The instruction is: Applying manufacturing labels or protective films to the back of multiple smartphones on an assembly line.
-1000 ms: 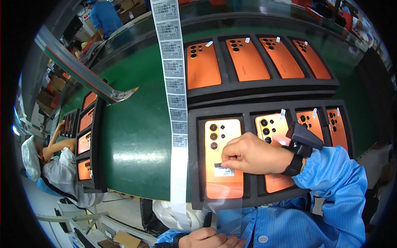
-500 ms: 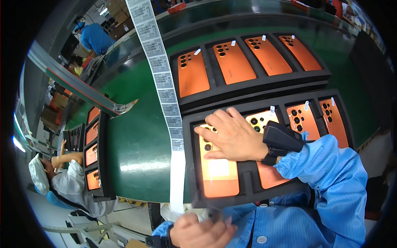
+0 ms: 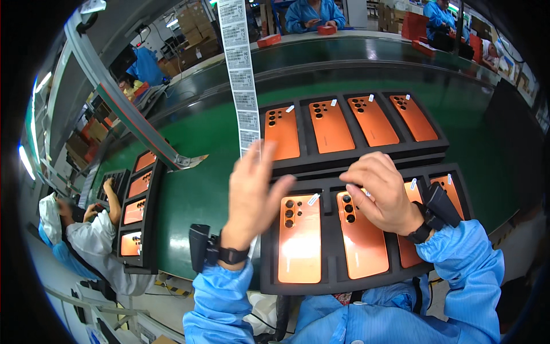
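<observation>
My left hand [image 3: 252,198] is raised with fingers and thumb apart, slightly blurred. It is in front of the hanging strip of printed labels [image 3: 242,80] and covers the strip's lower part; no held thing shows. My right hand [image 3: 381,192] is bent over the second phone [image 3: 364,249] in the near black foam tray [image 3: 332,269]. Its fingers curl toward the thumb near the camera lenses; anything between them is hidden. At the tray's left end, an orange phone [image 3: 299,246] lies back up with a small white tab by its lenses. Two more phones sit partly under my right arm.
Behind, another foam tray [image 3: 366,156] holds several orange phones. A metal bracket arm [image 3: 137,120] reaches down over the green bench [image 3: 197,195]. At left, a co-worker in white [image 3: 94,238] sits beside a further phone tray [image 3: 150,229]. People in blue work beyond the bench.
My left hand has risen from the near edge to the label strip. My right hand has left the first phone and moved right, over the second. The white tab on the first phone now shows.
</observation>
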`<state>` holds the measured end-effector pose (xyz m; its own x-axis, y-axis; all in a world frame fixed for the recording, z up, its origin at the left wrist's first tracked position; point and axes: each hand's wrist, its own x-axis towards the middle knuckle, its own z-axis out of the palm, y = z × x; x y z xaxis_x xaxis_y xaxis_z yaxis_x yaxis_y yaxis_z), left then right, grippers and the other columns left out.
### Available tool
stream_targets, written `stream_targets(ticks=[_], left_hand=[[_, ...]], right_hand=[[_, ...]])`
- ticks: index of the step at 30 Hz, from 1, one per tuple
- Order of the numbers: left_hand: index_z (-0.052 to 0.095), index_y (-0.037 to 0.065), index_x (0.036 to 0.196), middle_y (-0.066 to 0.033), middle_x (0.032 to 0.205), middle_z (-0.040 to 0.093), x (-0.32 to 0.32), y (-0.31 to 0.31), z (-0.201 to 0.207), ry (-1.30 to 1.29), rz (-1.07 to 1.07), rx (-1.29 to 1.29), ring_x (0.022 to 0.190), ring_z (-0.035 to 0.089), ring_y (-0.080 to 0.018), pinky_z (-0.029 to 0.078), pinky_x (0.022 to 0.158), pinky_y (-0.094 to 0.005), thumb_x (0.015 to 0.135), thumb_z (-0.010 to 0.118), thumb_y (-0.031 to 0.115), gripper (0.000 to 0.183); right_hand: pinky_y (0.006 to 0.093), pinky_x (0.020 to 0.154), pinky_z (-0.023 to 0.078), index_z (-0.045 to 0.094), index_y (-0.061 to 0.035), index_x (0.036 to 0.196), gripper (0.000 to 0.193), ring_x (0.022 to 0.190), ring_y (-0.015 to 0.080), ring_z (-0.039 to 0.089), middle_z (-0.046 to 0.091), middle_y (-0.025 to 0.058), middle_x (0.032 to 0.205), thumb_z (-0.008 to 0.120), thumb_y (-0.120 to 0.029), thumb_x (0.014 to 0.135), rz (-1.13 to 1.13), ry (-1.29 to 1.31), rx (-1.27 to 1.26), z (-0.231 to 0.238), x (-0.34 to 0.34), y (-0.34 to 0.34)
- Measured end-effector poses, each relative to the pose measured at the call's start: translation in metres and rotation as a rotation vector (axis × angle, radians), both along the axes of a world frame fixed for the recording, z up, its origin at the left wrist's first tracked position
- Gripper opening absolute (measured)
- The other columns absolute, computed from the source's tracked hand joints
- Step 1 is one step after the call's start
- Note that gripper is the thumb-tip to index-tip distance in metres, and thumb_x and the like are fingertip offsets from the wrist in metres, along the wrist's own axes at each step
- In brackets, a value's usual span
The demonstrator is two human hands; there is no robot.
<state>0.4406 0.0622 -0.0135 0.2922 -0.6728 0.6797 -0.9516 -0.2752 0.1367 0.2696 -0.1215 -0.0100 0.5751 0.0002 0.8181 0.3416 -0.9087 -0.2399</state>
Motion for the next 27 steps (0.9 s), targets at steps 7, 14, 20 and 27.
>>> stream_targets(ticks=[7,14,20,27], left_hand=[[0.046,-0.001,0.133,-0.0124,0.111,0.06,0.07,0.048,-0.036,1.34,0.124,0.077,0.091,0.06,-0.0187,0.049,0.073,-0.0281,0.079,0.073,0.041,0.073],[0.066,0.0,0.099,-0.0036,0.089,0.069,0.052,0.089,-0.043,1.68,-0.04,0.077,0.074,0.064,-0.0099,0.053,0.068,-0.0241,0.089,0.065,0.012,0.015],[0.067,-0.003,0.089,-0.0059,0.083,0.068,-0.01,0.108,0.007,1.54,0.017,-0.058,0.069,0.062,-0.0083,0.049,0.06,-0.0223,0.096,0.057,0.023,0.029],[0.069,-0.004,0.085,-0.0074,0.082,0.068,-0.054,0.119,0.018,1.545,-0.075,-0.189,0.071,0.062,-0.0096,0.05,0.06,-0.0234,0.096,0.057,0.021,0.03]], right_hand=[[0.0373,0.075,0.043,0.065,-0.0027,0.088,0.012,0.083,0.0264,0.057,0.061,0.008,0.087,0.066,-0.002,0.077,0.125,0.077,0.072,-0.007,0.014,0.012],[0.0339,0.074,0.042,0.066,-0.0082,0.086,0.014,0.087,0.0212,0.054,0.056,0.0015,0.086,0.071,-0.014,0.075,0.209,0.043,0.119,-0.027,0.044,0.054],[0.0363,0.079,0.043,0.066,-0.0072,0.097,0.035,0.096,0.0236,0.052,0.056,0.0036,0.101,0.077,-0.026,0.069,0.299,0.119,0.194,-0.024,0.046,0.101],[0.0357,0.077,0.043,0.067,-0.0089,0.092,0.026,0.094,0.0222,0.054,0.058,0.0008,0.096,0.076,-0.019,0.07,0.366,0.099,0.271,-0.026,0.042,0.118]])
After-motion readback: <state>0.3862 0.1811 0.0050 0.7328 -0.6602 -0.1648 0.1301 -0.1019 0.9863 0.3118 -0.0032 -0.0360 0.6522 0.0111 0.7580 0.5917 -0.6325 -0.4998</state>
